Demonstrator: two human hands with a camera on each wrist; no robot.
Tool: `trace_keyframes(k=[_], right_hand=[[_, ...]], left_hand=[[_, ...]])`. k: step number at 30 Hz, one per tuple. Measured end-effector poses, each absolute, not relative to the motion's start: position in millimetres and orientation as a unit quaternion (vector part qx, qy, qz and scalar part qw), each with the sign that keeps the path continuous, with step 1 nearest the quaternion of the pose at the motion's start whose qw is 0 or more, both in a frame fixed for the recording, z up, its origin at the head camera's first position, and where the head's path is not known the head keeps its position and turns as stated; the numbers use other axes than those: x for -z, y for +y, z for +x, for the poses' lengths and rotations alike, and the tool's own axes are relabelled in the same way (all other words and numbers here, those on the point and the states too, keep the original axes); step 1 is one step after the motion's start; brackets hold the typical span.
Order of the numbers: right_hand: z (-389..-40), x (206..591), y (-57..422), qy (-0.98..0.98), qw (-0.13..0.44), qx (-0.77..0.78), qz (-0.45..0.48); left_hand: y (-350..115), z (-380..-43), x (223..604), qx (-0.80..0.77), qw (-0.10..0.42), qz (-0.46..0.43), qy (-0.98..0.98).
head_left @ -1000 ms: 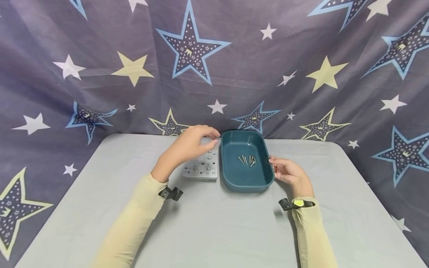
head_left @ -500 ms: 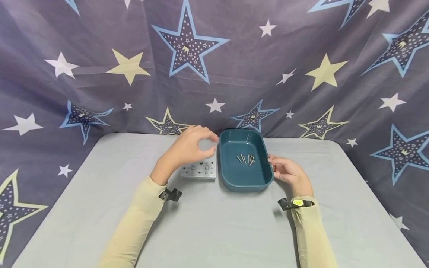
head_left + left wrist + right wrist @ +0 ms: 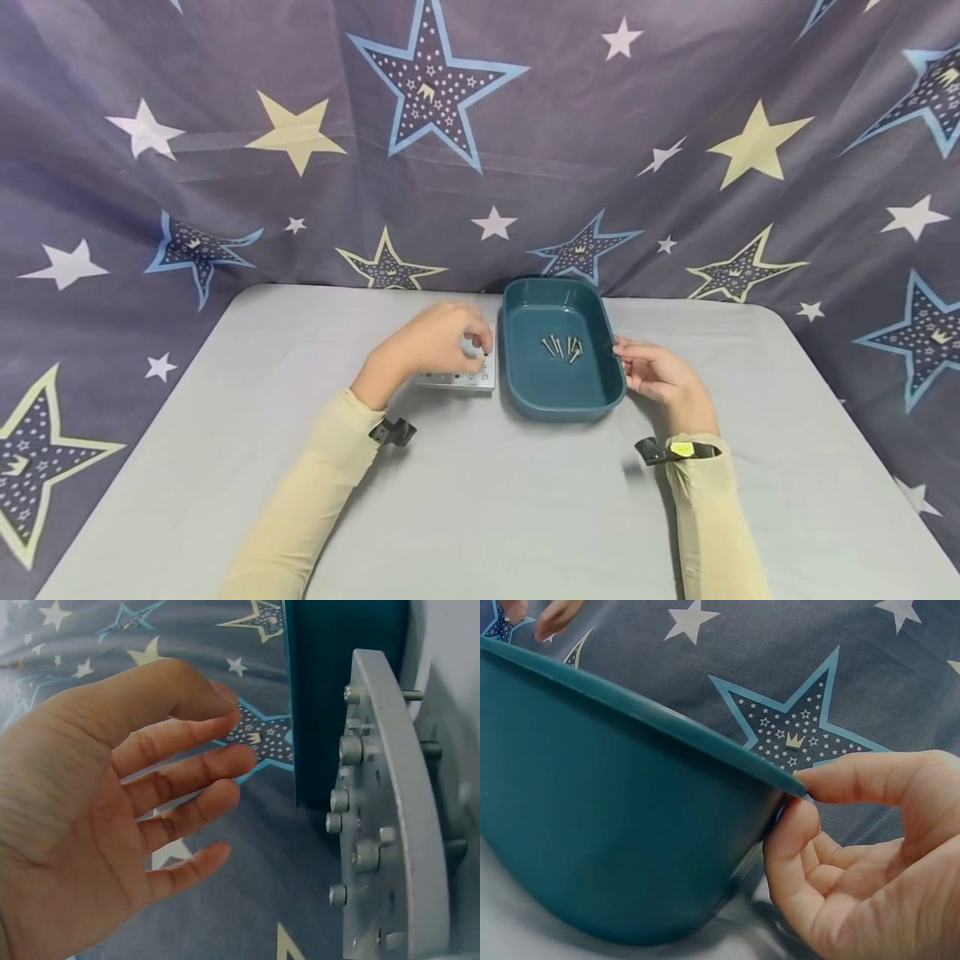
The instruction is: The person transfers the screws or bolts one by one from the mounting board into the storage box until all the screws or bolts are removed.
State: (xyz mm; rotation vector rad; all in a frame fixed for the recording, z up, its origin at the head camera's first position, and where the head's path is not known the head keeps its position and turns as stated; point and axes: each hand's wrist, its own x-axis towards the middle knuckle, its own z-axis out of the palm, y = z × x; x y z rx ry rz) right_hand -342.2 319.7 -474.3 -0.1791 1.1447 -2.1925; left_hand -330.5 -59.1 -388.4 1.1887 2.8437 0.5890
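Note:
My left hand (image 3: 431,342) hovers over a silver metal plate (image 3: 461,382), its fingers loosely curved and a gap showing between thumb and fingers. Nothing is seen in its grasp. In the left wrist view, several socket-head screws of different sizes sit in the plate (image 3: 405,802), some with shanks poking out the underside. Right beside the plate stands a teal tray (image 3: 567,412). My right hand (image 3: 663,375) pinches the tray's right rim, thumb and finger on either side of the edge in the right wrist view. Several loose screws (image 3: 557,345) lie on the tray's floor.
A pale grey cloth covers the table (image 3: 487,500). Behind it hangs a dark curtain (image 3: 562,158) printed with stars, close to the tray's far end. Each wrist wears a black camera mount (image 3: 393,432).
My left hand has come down nearer the plate, its fingers now pointing more downward. My right hand stays at the tray's rim. The head view has shifted slightly.

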Motion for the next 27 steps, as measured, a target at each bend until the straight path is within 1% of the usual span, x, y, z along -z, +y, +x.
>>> trace_keyframes(k=[5,14,27], right_hand=[[-342.5,472.1,320.2,0.439,0.328,0.833,-0.076],[-342.3,472.3,318.9,0.438,0.331,0.833,-0.069],[-342.2,472.3,318.9,0.44,0.328,0.834,-0.065]], left_hand=[[-53.2,-330.8,394.8,-0.172,0.017,0.386,0.906],[-45.4,-333.1,409.0,-0.151,0.02,0.385,0.91],[-40.3,-333.7,415.9,-0.116,0.025,0.364,0.924]])
